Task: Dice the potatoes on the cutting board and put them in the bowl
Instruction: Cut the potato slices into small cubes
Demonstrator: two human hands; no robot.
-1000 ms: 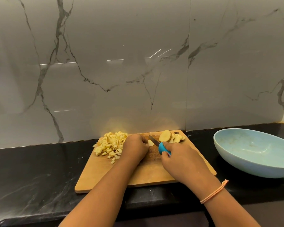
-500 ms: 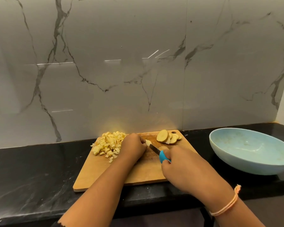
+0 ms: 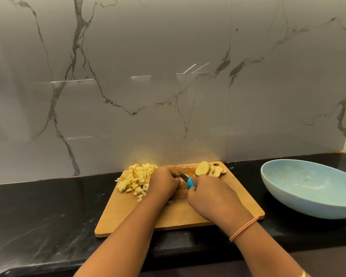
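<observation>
A person worked at a wooden cutting board (image 3: 188, 214) on a black bench (image 3: 38, 212) set against a marble-veined wall (image 3: 168, 76). The right hand (image 3: 212, 198) was closed around a knife (image 3: 185, 177), only the blue front of its handle and a short stretch of dark blade showing between the two hands. The left hand (image 3: 164, 182) lay curled, knuckles up, over the board's middle; whatever potato it pinned was hidden beneath it, so whether its grip held anything could not be told. A heap of diced potato (image 3: 136, 177) sat on the board's far left corner, touching that hand, with a few cubes spilling toward the edge. Fanned potato slices (image 3: 206, 168) leaned at the far right corner beside the board's hanging hole. The pale blue bowl (image 3: 316, 200) stood on the bench right of the board, cut off by the frame edge; it held no potato. A peach-coloured band (image 3: 244, 229) circled the right wrist.
</observation>
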